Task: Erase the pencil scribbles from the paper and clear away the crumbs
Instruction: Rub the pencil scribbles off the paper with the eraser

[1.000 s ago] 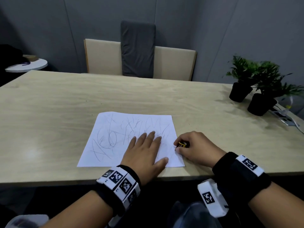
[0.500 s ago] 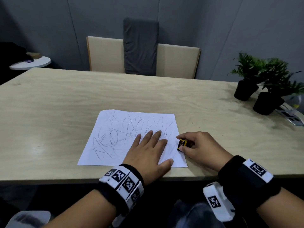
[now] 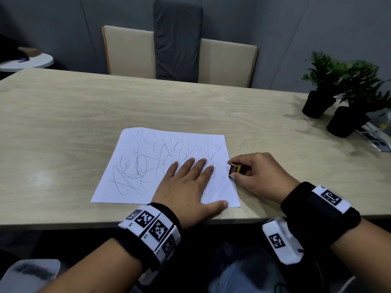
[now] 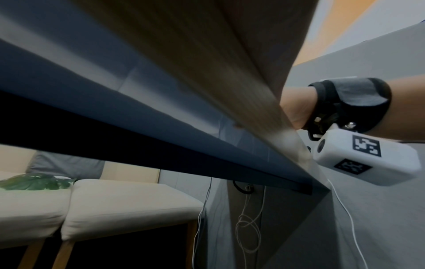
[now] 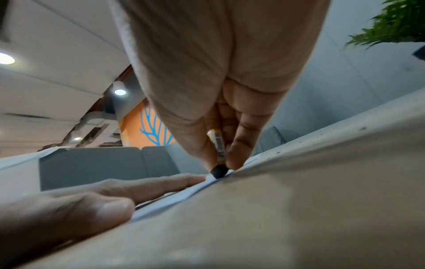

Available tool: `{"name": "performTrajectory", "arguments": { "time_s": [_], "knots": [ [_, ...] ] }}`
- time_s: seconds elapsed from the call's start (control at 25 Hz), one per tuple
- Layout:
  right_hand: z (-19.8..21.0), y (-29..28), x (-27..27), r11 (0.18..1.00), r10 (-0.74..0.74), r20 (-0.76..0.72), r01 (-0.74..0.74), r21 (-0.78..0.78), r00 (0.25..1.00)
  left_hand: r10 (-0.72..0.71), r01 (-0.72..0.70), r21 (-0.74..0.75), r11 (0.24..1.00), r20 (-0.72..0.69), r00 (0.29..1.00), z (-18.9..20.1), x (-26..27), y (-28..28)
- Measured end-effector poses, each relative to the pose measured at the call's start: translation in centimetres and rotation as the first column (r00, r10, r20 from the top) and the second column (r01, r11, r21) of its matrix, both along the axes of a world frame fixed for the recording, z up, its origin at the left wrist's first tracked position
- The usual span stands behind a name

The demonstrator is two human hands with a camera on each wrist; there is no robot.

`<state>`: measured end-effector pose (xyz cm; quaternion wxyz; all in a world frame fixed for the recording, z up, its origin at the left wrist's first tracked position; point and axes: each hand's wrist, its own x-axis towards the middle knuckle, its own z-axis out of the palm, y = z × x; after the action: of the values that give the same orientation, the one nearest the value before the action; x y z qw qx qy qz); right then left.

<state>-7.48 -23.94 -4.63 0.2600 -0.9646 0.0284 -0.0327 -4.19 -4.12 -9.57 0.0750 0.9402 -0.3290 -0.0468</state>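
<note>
A white sheet of paper (image 3: 148, 161) covered in pencil scribbles lies near the table's front edge. My left hand (image 3: 190, 182) lies flat on its right half, fingers straight and spread, pressing it down. My right hand (image 3: 232, 170) pinches a small eraser (image 3: 234, 170) in a yellow-and-black sleeve at the sheet's right edge. In the right wrist view the eraser (image 5: 218, 151) stands on its dark tip against the paper's edge (image 5: 184, 193), between thumb and fingers. The left wrist view looks under the table and does not show the left hand.
The pale wooden table (image 3: 190, 106) stretches far to the back and left. Two potted plants (image 3: 342, 96) in black pots stand at the right rear, with a flat device (image 3: 374, 138) beside them. A beige bench with a grey cushion (image 3: 177, 39) stands behind the table.
The right hand with the eraser has shifted slightly up along the paper's right edge. The left hand stays pressed flat on the sheet.
</note>
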Motion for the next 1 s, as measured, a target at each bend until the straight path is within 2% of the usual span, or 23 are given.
{"name": "performTrajectory", "arguments": {
  "time_s": [0.08, 0.44, 0.6, 1.0],
  "knots": [
    [0.2, 0.2, -0.1, 0.999, 0.046, -0.012, -0.047, -0.008, 0.999, 0.003, -0.003, -0.004, 1.000, -0.001, 1.000, 0.1, 0.0, 0.1],
    [1.1, 0.2, 0.1, 0.994, 0.079, -0.017, -0.080, -0.070, 0.997, -0.008, 0.008, -0.012, 1.000, 0.005, 1.000, -0.1, 0.0, 0.1],
    [1.5, 0.4, 0.1, 0.973, 0.162, -0.062, -0.170, -0.155, 0.985, 0.001, -0.001, -0.009, 1.000, 0.007, 1.000, 0.0, 0.0, 0.0],
    [1.6, 0.6, 0.5, 0.964, 0.177, -0.106, -0.194, -0.180, 0.979, 0.007, -0.007, -0.013, 1.000, 0.004, 1.000, -0.1, -0.1, -0.1]
  ]
}}
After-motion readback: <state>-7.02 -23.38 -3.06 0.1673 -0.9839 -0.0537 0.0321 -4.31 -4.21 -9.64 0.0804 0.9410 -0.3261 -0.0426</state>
